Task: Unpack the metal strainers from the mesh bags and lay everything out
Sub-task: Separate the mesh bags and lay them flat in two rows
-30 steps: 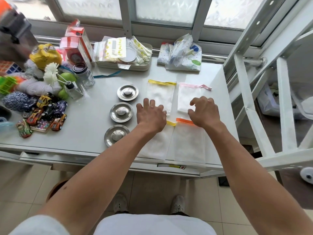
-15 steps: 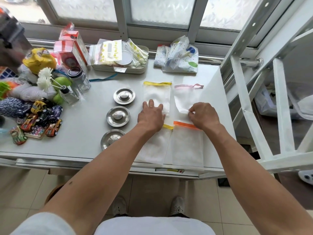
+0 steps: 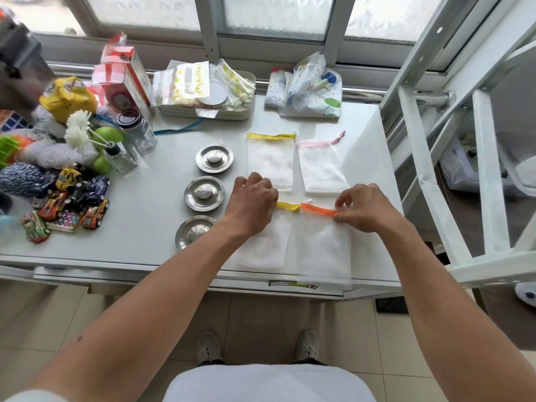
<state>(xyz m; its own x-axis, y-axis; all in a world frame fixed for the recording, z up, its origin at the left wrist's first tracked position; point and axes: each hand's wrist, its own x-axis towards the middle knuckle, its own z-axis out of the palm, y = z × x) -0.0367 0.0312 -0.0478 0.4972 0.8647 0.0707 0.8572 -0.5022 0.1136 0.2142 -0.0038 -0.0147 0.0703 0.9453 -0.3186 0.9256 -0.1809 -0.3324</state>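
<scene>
Three round metal strainers (image 3: 204,193) lie in a column on the white table (image 3: 150,216), left of the bags. Four flat white mesh bags lie in two rows. In the far row are a yellow-trimmed bag (image 3: 271,162) and a pink-trimmed bag (image 3: 320,168). In the near row are another yellow-trimmed bag (image 3: 268,246) and an orange-trimmed bag (image 3: 323,249). My left hand (image 3: 252,204) sits curled on the top left of the near yellow-trimmed bag, its fingertips hidden. My right hand (image 3: 362,207) pinches the orange band at that bag's top right.
Toy cars (image 3: 72,198), a glass jar (image 3: 139,130), green apples and balls of yarn crowd the table's left. A tray of plastic pouches (image 3: 203,91) and a printed bag (image 3: 307,88) sit by the window. A white metal frame (image 3: 429,175) borders the table's right edge.
Both hands have drawn back from the far bags to the tops of the near bags. The fingers went from spread flat to curled, the right now pinching the orange trim.
</scene>
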